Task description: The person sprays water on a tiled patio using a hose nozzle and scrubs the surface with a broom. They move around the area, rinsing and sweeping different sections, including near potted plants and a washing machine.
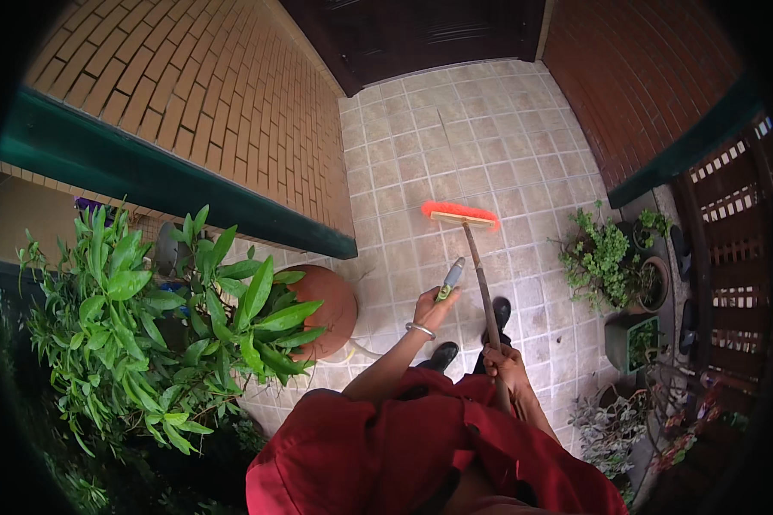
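Observation:
My left hand (431, 310) grips a grey and green hose nozzle (451, 278), its tip pointing away from me toward the broom head. My right hand (505, 362) is closed around the wooden handle (480, 277) of a push broom. At the handle's far end, the broom head (462, 217) has a pale block and bright orange-red bristles, and it rests on the tiled floor (412, 174). A pale hose (365, 351) shows in part on the floor behind my left forearm; its join to the nozzle is hidden.
A brick wall (232, 116) with a green base band stands left, and a darker brick wall (631, 84) right. A dark door (438, 38) closes the far end. A large terracotta pot (332, 315) with a leafy shrub (129, 335) is near my left; potted plants (596, 261) line the right.

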